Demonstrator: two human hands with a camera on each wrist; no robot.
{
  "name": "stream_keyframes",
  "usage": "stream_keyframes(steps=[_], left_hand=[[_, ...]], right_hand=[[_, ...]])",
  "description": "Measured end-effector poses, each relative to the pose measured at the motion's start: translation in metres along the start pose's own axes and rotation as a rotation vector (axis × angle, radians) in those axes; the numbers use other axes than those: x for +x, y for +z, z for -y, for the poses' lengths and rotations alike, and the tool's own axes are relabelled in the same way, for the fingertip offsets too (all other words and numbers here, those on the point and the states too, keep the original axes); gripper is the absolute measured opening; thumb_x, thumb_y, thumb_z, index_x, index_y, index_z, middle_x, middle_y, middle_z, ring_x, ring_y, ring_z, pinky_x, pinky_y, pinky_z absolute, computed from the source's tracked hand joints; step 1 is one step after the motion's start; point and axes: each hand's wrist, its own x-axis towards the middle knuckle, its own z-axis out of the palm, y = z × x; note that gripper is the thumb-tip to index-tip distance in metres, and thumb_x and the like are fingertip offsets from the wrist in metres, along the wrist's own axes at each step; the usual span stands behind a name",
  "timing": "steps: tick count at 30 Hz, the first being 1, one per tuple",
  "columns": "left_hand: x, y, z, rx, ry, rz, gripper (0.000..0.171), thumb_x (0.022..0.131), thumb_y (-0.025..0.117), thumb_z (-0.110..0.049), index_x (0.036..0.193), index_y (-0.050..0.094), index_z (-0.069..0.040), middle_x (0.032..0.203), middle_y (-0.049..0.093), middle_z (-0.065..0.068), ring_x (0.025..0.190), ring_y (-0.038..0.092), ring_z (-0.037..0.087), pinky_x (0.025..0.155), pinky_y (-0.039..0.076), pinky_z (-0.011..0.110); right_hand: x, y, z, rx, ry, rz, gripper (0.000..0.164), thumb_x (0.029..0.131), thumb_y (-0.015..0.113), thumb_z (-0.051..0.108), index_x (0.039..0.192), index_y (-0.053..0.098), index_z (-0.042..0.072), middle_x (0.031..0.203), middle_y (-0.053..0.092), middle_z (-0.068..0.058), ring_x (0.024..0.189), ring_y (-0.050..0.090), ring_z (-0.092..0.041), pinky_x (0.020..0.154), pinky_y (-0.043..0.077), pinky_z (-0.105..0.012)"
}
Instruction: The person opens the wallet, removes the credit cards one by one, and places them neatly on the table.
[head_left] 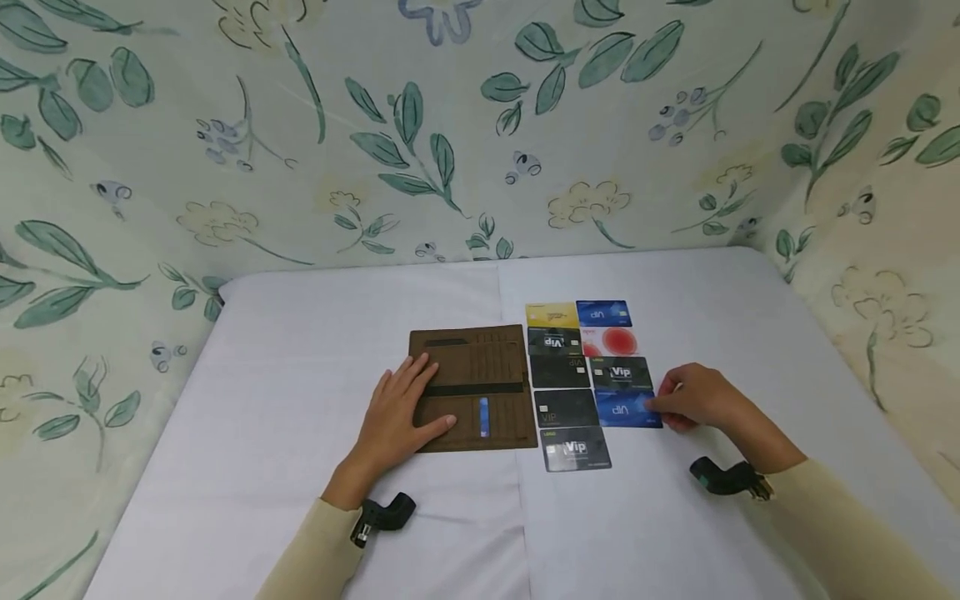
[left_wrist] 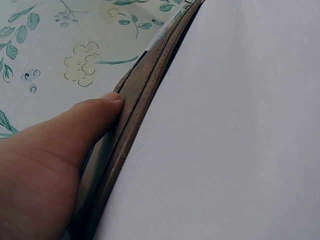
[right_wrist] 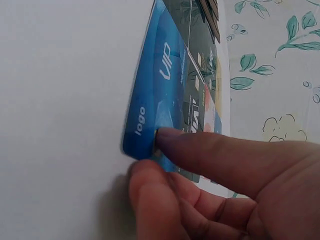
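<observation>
An open brown wallet (head_left: 498, 354) lies flat on the table, a blue card (head_left: 483, 417) showing in one of its lower slots. My left hand (head_left: 397, 412) rests on the wallet's left side with fingers spread; the left wrist view has its thumb (left_wrist: 100, 112) on the stitched edge. Right of the wallet, bank-type cards lie in two columns. With thumb and curled fingers, my right hand (head_left: 697, 396) pinches the right end of a blue VIP card (head_left: 622, 408), the lowest in the right column. In the right wrist view the thumb lies over that blue card (right_wrist: 155, 85).
Above it in the right column are a dark Vip card (head_left: 621, 373), a red-and-white card (head_left: 609, 342) and another blue card (head_left: 603, 313). The left column runs from a yellow card (head_left: 551, 314) down to a grey Vip card (head_left: 576, 450). A white cloth covers the table (head_left: 315, 333).
</observation>
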Motion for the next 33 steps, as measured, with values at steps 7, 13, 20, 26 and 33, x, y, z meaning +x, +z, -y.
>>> stream_keyframes(steps=[7, 13, 20, 26, 33], left_hand=[[-0.001, -0.001, 0.002, 0.007, 0.002, 0.019, 0.085, 0.085, 0.060, -0.062, 0.151, 0.035, -0.015, 0.158, 0.027, 0.005, 0.146, 0.019, 0.026, 0.117, 0.009, 0.050], [-0.003, 0.000, 0.001, -0.003, -0.010, 0.027, 0.085, 0.085, 0.060, -0.062, 0.151, 0.035, -0.015, 0.158, 0.027, 0.004, 0.146, 0.018, 0.026, 0.117, 0.009, 0.049], [0.000, 0.001, 0.002, 0.016, -0.003, 0.017, 0.085, 0.085, 0.059, -0.064, 0.151, 0.034, -0.016, 0.158, 0.026, 0.003, 0.147, 0.017, 0.024, 0.117, 0.008, 0.048], [0.003, 0.002, 0.000, 0.012, -0.003, 0.026, 0.085, 0.085, 0.059, -0.063, 0.151, 0.034, -0.016, 0.158, 0.025, 0.003, 0.147, 0.016, 0.024, 0.117, 0.008, 0.049], [0.000, -0.002, 0.000, 0.015, -0.008, 0.018, 0.085, 0.084, 0.061, -0.062, 0.151, 0.036, -0.015, 0.158, 0.027, 0.005, 0.146, 0.018, 0.026, 0.117, 0.010, 0.051]], right_hand=[[0.003, 0.004, -0.006, 0.024, 0.000, 0.012, 0.036, 0.084, 0.074, 0.030, 0.089, 0.058, -0.002, 0.065, 0.059, -0.006, 0.056, 0.057, -0.018, 0.055, 0.051, -0.028], [0.003, 0.005, -0.011, 0.054, -0.018, 0.039, 0.037, 0.084, 0.074, 0.031, 0.090, 0.057, -0.001, 0.065, 0.059, -0.007, 0.057, 0.056, -0.018, 0.055, 0.051, -0.029], [0.002, -0.001, -0.007, 0.077, -0.013, 0.043, 0.041, 0.087, 0.070, 0.037, 0.092, 0.058, -0.002, 0.067, 0.060, -0.007, 0.059, 0.057, -0.019, 0.058, 0.053, -0.030], [-0.005, -0.001, -0.002, 0.134, -0.032, 0.017, 0.041, 0.090, 0.066, 0.037, 0.092, 0.059, -0.003, 0.067, 0.059, -0.008, 0.058, 0.058, -0.020, 0.059, 0.055, -0.031], [-0.010, 0.010, 0.017, 0.248, -0.101, -0.008, 0.037, 0.094, 0.062, 0.033, 0.097, 0.060, -0.004, 0.072, 0.062, -0.008, 0.063, 0.060, -0.020, 0.061, 0.056, -0.031]])
